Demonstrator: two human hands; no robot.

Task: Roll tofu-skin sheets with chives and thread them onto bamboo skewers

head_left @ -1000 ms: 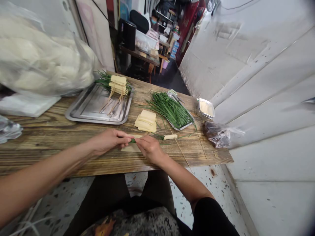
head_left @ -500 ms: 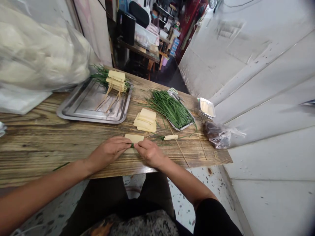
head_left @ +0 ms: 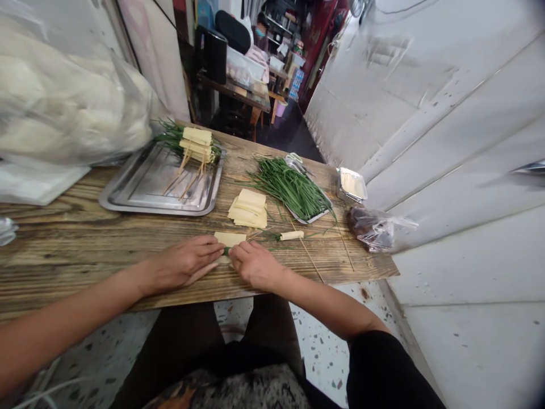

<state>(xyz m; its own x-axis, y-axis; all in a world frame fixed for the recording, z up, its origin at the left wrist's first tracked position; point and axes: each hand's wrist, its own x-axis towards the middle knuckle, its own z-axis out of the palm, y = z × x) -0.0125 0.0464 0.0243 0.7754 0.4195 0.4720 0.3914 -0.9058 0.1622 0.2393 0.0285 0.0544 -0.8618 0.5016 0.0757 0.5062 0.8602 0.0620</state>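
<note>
Pinching a short green bundle of chive stalks (head_left: 226,250) from both ends, left hand (head_left: 187,264) on one side and right hand (head_left: 254,264) on the other, fingertips of each closed together on the greens. Resting that bundle at the near edge of a pale yellow rectangular tofu-skin sheet (head_left: 232,238), flat on the worn wooden plank table (head_left: 85,238) close to its front edge. Just beyond, a stack of pale yellow sheets (head_left: 250,208); to its right, a small rolled sheet on a thin bamboo skewer (head_left: 292,235). Farther back, long loose green chives (head_left: 289,184) heaped over a small metal tray (head_left: 318,216); off to the left, a large rectangular steel tray (head_left: 149,187) bearing finished skewered rolls (head_left: 196,145).
</note>
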